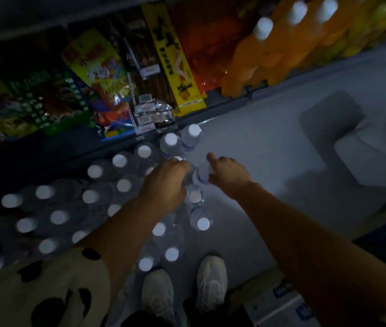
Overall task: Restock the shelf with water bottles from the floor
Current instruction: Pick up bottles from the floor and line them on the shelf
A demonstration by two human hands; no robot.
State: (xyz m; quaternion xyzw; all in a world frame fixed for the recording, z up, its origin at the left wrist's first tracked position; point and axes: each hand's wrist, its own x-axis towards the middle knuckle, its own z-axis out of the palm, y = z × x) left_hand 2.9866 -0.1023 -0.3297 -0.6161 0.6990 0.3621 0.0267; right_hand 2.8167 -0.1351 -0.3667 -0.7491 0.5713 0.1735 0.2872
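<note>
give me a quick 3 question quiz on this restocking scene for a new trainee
1. True or false: the clear plastic water bottles with white caps stand upright on the grey floor.
2. Multiple choice: what fills the shelf at upper right? A) orange drink bottles with white caps B) green glass jars C) stacked tins
3. Fill in: the right hand grips a clear bottle with a blue ____ label, while the left hand reaches down onto the bottles beside it.

Key
1. True
2. A
3. Blue-banded; the missing word is "band". The left hand's grip is hidden by its back.
</note>
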